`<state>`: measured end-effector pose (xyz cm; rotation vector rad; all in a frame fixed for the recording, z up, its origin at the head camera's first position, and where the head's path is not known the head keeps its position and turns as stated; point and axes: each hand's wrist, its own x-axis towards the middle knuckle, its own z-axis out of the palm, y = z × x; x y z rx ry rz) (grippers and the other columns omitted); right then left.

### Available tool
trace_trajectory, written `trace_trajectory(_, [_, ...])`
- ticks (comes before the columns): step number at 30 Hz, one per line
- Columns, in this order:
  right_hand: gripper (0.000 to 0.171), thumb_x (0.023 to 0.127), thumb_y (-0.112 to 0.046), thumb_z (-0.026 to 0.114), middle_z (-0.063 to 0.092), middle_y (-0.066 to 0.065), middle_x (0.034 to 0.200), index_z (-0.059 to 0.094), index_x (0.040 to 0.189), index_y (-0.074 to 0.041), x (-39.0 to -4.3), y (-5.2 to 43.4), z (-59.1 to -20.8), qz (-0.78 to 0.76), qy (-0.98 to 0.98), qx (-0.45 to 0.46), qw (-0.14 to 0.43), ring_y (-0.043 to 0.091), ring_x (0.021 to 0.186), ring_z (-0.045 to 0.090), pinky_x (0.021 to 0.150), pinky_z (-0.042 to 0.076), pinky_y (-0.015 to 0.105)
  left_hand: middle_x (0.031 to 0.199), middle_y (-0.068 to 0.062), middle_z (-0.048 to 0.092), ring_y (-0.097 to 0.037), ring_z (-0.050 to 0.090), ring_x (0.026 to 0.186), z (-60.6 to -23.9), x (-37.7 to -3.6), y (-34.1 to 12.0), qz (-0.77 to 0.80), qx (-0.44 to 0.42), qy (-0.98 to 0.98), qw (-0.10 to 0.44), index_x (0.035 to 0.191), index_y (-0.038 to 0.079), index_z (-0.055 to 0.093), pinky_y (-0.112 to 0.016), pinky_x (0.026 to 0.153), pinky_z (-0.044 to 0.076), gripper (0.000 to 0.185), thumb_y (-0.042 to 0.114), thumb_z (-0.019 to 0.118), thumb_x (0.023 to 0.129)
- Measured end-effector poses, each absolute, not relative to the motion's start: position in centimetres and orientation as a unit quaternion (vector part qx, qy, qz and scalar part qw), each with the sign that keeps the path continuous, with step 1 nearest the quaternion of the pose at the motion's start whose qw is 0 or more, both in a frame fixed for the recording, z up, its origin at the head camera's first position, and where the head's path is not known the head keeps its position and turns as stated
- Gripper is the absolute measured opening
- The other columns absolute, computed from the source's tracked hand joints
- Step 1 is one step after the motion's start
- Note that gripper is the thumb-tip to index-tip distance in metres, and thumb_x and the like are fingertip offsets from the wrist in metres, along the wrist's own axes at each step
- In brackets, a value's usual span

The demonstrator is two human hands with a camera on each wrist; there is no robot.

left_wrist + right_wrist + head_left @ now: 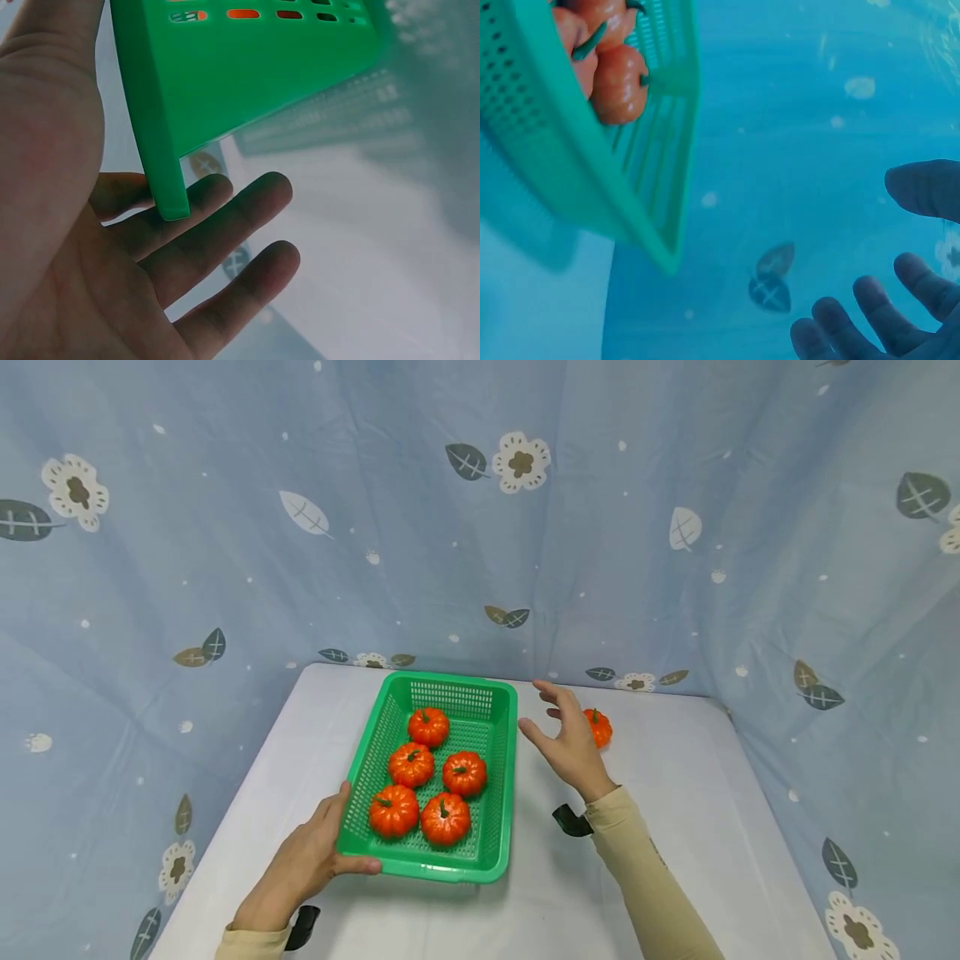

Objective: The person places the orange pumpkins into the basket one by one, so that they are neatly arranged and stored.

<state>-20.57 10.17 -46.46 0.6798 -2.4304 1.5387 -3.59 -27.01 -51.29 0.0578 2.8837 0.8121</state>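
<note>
A green plastic basket (pixel 491 864) with perforated walls holds several small orange pumpkins (pixel 446 819) with green stems. My left hand (pixel 303 860) grips the basket's near left corner, its thumb along the near rim and its fingers at the left side. In the left wrist view the green rim (pixel 169 172) passes between the thumb side of the palm and the fingers. My right hand (pixel 573 747) is to the right of the basket, apart from it, fingers spread and loosely bent, holding nothing. One more pumpkin (pixel 601 727) sits just beyond that hand, partly hidden by it.
A white table (pixel 705 827) lies under everything. Blue curtain cloth (pixel 420 527) with leaf and flower prints hangs behind and at both sides. A black strap piece (pixel 572 821) sticks out at the right wrist, another (pixel 302 928) at the left wrist.
</note>
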Motion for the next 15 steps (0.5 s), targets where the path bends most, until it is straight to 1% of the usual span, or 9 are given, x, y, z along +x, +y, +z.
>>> trace_trajectory(4, [0.061,0.094,-0.021,0.075,0.051,0.014,0.144,0.048,0.148,-0.011,-20.8,11.9,-47.3,0.515,-0.822,0.218,0.111,0.033,0.132,0.049,0.106,0.043,0.049,0.152,-0.030,0.039,-0.050,0.059,0.115,-51.2,-3.6,-27.0,0.270,0.013,0.960,0.079,0.161,-0.002,0.012,-0.059,0.094,0.049,0.139,0.075,0.076,0.064])
trace_trajectory(7, [0.061,0.094,-0.023,0.075,0.051,0.011,0.144,0.049,0.149,-0.013,-21.0,13.2,-48.3,0.502,-0.835,0.197,0.109,0.035,0.131,0.049,0.107,0.042,0.052,0.152,-0.030,0.039,-0.050,0.059,0.115,-51.1,-3.6,-26.9,0.271,0.012,0.959,0.080,0.161,-0.002,0.012,-0.059,0.094,0.049,0.140,0.075,0.076,0.064])
trace_trajectory(9, [0.062,0.094,-0.025,0.075,0.052,0.011,0.143,0.049,0.149,-0.014,-21.0,14.0,-48.8,0.493,-0.845,0.178,0.103,0.034,0.130,0.050,0.107,0.042,0.054,0.152,-0.029,0.039,-0.049,0.059,0.115,-51.2,-3.6,-26.9,0.269,0.013,0.960,0.079,0.161,-0.002,0.012,-0.059,0.094,0.049,0.139,0.075,0.076,0.064])
trace_trajectory(11, [0.062,0.094,-0.026,0.075,0.051,0.011,0.143,0.048,0.149,-0.015,-21.0,14.6,-49.1,0.485,-0.854,0.161,0.097,0.034,0.127,0.051,0.105,0.044,0.055,0.151,-0.030,0.040,-0.048,0.060,0.114,-51.2,-3.6,-26.8,0.266,0.017,0.961,0.075,0.161,-0.002,0.013,-0.059,0.093,0.050,0.139,0.075,0.076,0.064])
trace_trajectory(15, [0.064,0.093,-0.024,0.076,0.051,0.015,0.139,0.047,0.149,-0.015,-21.2,15.9,-49.9,0.480,-0.860,0.140,0.097,0.033,0.119,0.055,0.096,0.052,0.055,0.150,-0.031,0.040,-0.048,0.060,0.113,-51.2,-3.5,-26.7,0.266,0.022,0.961,0.074,0.161,-0.003,0.013,-0.059,0.093,0.050,0.138,0.074,0.076,0.065])
